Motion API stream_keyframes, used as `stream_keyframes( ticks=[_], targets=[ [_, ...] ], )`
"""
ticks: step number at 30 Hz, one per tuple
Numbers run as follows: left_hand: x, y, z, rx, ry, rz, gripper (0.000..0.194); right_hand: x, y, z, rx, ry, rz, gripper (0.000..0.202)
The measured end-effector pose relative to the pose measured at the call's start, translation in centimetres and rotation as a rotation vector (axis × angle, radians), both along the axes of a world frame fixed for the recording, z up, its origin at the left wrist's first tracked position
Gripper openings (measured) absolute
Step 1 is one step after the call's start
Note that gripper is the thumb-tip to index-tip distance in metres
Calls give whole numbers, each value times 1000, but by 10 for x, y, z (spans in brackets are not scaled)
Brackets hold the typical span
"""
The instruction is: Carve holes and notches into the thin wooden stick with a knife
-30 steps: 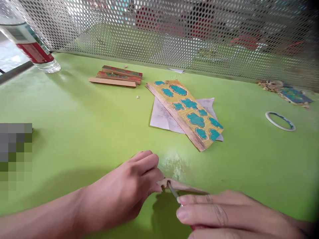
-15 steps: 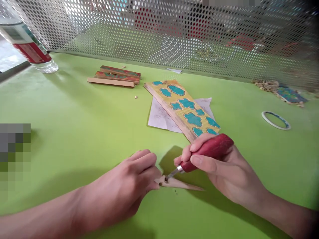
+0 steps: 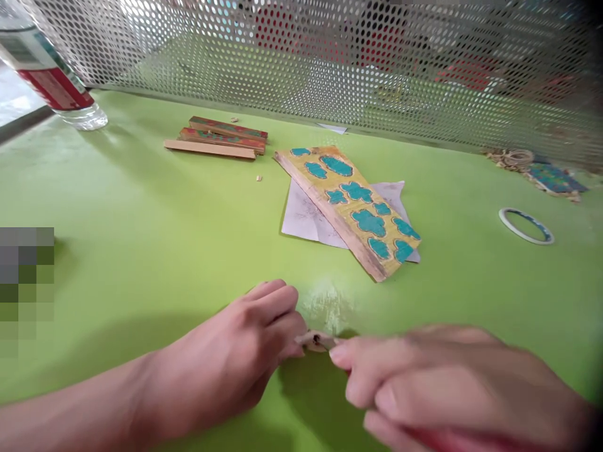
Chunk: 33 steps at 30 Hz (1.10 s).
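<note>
Near edge of the green desk (image 3: 141,251): the left hand (image 3: 235,358) pinches a small wood piece (image 3: 315,341) flat with closed fingers. The blurred right hand (image 3: 438,383), fingers curled around a red-handled tool (image 3: 443,439), meets that piece. A painted board (image 3: 351,210) lies farther back.

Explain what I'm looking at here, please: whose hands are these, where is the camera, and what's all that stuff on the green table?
The camera sits on a person's head, looking down at their own two bare hands. The left hand pins a small wood sliver to the green table. The right hand, blurred, grips a red-handled tool. Farther back lie a yellow board with teal shapes on white paper, a stack of wooden strips, a tape ring and a bottle, before a perforated metal screen.
</note>
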<state>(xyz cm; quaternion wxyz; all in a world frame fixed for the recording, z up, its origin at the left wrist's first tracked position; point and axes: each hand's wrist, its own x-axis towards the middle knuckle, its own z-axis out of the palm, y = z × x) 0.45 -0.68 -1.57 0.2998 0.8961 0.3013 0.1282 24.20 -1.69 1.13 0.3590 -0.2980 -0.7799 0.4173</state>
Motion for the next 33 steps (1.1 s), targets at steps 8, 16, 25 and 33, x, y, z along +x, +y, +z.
stream_keyframes(
  ticks=[8, 16, 25, 33],
  targets=[
    [2, -2, 2, 20, 11, 5, 30, 2, 37, -16, -714, 363, -144, 8],
    [-2, 4, 2, 85, 0, -92, 25, 6, 12, 5, -241, 258, 1, 38],
    [-14, 24, 2, 41, -69, -63, 54, 12, 19, -1, -44, 136, 202, 38],
    [-13, 21, -6, 55, -159, 140, 14, 14, 17, 2, -25, 17, 380, 18]
  ],
)
